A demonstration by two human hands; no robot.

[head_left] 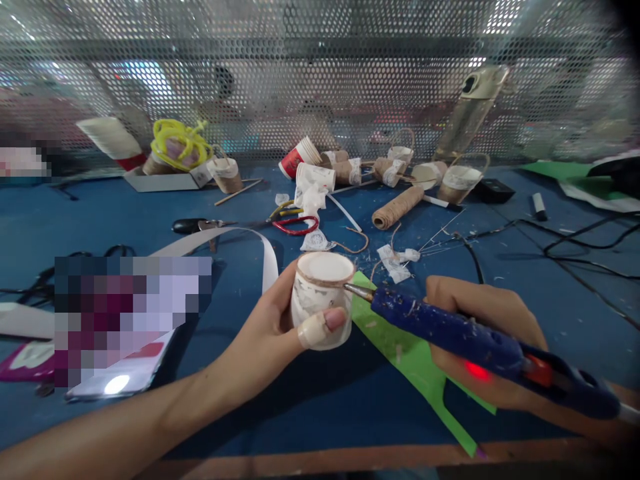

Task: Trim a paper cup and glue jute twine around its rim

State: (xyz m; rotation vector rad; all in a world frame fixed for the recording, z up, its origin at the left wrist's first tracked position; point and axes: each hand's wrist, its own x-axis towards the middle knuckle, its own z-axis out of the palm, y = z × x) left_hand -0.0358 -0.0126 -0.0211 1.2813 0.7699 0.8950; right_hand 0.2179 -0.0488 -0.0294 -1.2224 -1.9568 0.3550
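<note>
My left hand point(280, 320) is wrapped round a small white paper cup point(317, 300), its thumb with a bandage-like wrap across the front. A strand of brown twine point(325, 283) runs round the cup just under the upper edge. In my right hand point(480, 320) is a blue hot glue gun point(445, 333) with a red light glowing on its side. Its metal nozzle points left and meets the twine at the cup's right side. Under the glue gun lies a cut piece of green paper point(400, 353).
Behind the cup lie red-handled scissors point(296, 225), a twine roll point(399, 207) and several twine-wrapped cups point(463, 183). A phone point(150, 353) is at left, near a white paper strip point(269, 257). Black cables point(560, 243) cross the right side. A perforated metal screen point(320, 80) stands behind.
</note>
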